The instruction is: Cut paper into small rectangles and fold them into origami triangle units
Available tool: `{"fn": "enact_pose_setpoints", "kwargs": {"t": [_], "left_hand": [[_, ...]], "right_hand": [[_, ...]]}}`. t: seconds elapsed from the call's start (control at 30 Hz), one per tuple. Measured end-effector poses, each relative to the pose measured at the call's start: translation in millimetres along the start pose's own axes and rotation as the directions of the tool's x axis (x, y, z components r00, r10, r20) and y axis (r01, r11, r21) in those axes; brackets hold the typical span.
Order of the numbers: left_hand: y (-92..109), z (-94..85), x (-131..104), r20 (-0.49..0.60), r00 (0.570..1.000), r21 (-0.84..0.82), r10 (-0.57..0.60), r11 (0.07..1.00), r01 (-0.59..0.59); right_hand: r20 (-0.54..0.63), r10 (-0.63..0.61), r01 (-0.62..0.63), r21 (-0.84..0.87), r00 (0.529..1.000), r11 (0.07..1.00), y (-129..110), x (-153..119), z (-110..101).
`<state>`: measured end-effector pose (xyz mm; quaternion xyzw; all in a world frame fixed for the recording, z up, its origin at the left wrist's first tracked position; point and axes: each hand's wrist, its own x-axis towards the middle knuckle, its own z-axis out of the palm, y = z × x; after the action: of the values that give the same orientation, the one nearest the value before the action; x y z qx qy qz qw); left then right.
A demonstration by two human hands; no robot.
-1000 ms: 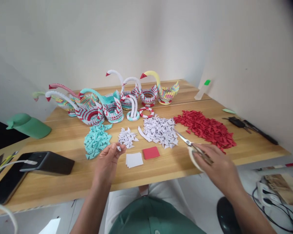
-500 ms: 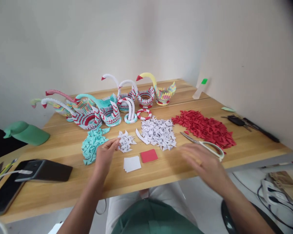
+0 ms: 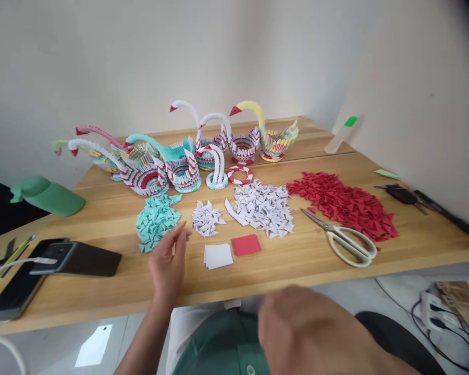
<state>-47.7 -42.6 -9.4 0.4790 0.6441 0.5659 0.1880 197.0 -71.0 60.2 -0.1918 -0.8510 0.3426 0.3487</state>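
Observation:
My left hand (image 3: pixel 168 263) rests at the table's front, beside the pile of turquoise folded paper triangles (image 3: pixel 156 221) and just short of a small pile of white triangles (image 3: pixel 207 219). Its fingers are loosely bent and a little apart, with nothing visible in them. Close to the camera, past the table's front edge, my right hand (image 3: pixel 297 328) is smeared by motion and its fingers cannot be made out. White paper squares (image 3: pixel 219 256) and a red paper square (image 3: pixel 246 245) lie between the hands. Scissors (image 3: pixel 342 239) with pale handles lie slightly open farther right.
Several folded-paper swans (image 3: pixel 144 177) stand at the back, with a red-and-white ring (image 3: pixel 240 175) near them. A larger white pile (image 3: pixel 266 208) and a red pile (image 3: pixel 344 203) lie mid-table. At left are a green bottle (image 3: pixel 47 197) and a phone (image 3: pixel 15 291); keys (image 3: pixel 400 194) lie right.
My right hand has moved from beside the scissors back toward my body, uncovering their handles. My left hand has drawn slightly away from the small white pile, its fingers loosening. The view has shifted.

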Motion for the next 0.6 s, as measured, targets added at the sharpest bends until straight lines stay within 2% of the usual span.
{"fn": "enact_pose_setpoints", "kwargs": {"t": [0.07, 0.13, 0.23, 0.37, 0.5, 0.6], "left_hand": [[-2.3, -2.5, -14.3, -0.043, 0.999, -0.052, -0.017, 0.999, 0.015], [-5.7, -3.0, -24.3, -0.045, 0.998, -0.095, -0.043, 0.995, 0.039], [-10.5, -3.1, -31.6, -0.016, 0.993, -0.131, -0.118, 0.985, 0.115], [-13.4, -4.7, -33.0, -0.004, 0.982, -0.154, -0.188, 0.971, 0.185], [-15.9, -5.0, -32.1, 0.020, 0.979, -0.136, -0.204, 0.969, 0.205], [-18.9, -4.0, -31.2, 0.053, 0.978, -0.118, -0.201, 0.971, 0.206]], "right_hand": [[-0.024, 0.001, -0.003, -0.074, 1.000, 0.997, 20.0, 8.9, 11.6], [-0.070, -0.038, 0.011, -0.354, 0.997, 0.935, 42.0, 17.9, 22.5], [0.023, 0.023, -0.007, -0.554, 0.999, 0.832, 72.8, 24.8, 37.7], [0.041, 0.020, 0.011, -0.636, 0.999, 0.772, 94.9, 21.3, 51.8], [0.048, -0.061, 0.078, -0.635, 0.997, 0.769, 98.0, 16.1, 55.5], [0.021, -0.078, 0.074, -0.635, 0.997, 0.769, 98.3, 15.7, 55.2]]}}
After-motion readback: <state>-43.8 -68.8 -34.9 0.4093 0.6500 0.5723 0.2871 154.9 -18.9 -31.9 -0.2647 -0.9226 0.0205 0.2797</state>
